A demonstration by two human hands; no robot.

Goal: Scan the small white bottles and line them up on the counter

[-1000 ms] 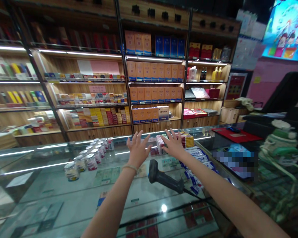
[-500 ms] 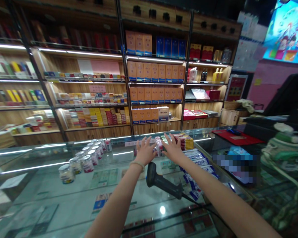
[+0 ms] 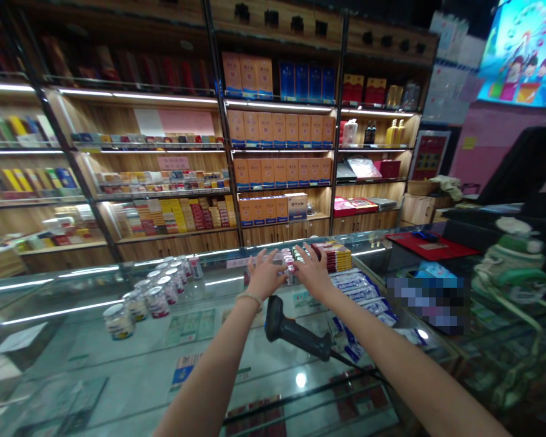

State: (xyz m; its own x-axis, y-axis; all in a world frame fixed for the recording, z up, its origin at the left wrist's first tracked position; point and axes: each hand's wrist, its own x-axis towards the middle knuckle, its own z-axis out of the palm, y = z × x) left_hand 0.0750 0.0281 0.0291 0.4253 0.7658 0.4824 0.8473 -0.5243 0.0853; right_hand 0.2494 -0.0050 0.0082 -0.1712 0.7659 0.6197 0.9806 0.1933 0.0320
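Small packs with pink and white tops (image 3: 289, 258) stand in rows near the back edge of the glass counter (image 3: 155, 376). My left hand (image 3: 264, 276) is at their left side, fingers spread, thumb and index tips near the front packs. From the right, my right hand (image 3: 313, 270) reaches over the same packs with its fingers apart, the fingertips at or just above them; contact is hard to make out. Red and yellow boxes (image 3: 339, 256) are stacked right behind my right hand. A black handheld scanner (image 3: 295, 332) lies on the glass below both hands.
Two rows of small jars (image 3: 157, 300) stand on the counter at left. Blue and white packets (image 3: 361, 291) fan out beside my right forearm. Farther right are a red mat (image 3: 432, 247) and a green bottle (image 3: 514, 267). Lit shelves of boxes (image 3: 279, 173) line the back wall.
The view has shifted slightly. My hands have drawn a little closer to the small packs, and my right fingers now sit nearer their tops.
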